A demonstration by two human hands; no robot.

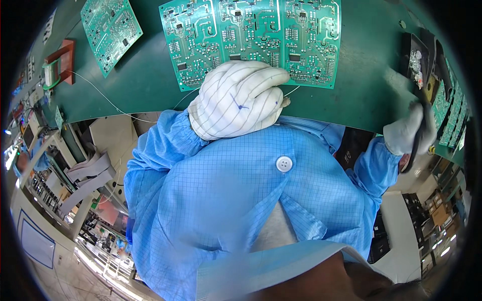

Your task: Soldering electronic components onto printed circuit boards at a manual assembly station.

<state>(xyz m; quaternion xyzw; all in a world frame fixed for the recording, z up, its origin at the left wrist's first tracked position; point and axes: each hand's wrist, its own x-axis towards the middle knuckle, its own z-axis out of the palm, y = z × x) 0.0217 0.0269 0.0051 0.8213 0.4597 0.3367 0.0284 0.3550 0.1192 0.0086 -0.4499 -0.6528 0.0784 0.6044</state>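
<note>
thin silvery solder wire (292, 91) pokes out from under our left hand (238, 100), which wears a white striped fabric glove and is curled into a loose fist on the wire, just at the near edge of the green three-panel printed circuit board (253, 35). from the other side of the fist the wire runs on across the dark green bench mat (145, 80) toward the small spool in a red holder (54, 67) at far left. our left knuckles rest against the board's lower edge, wrist bent inward close to the chest, blue grid-pattern coat sleeve (160, 145) bunched behind it.

our right hand (406, 133), also gloved in white, is closed round a dark-handled soldering iron (419, 143) off at the right end of the bench, beside a black stand (416, 60); it is blurred, so we cannot tell how the tip sits. that arm is stretched out sideways, well apart from the board.

we judge this the step of fetching or parking the iron while the wire is kept ready. the next move would call for bringing tip and wire end together at one joint.

a second green circuit board (110, 30) lies tilted at upper left.
</note>
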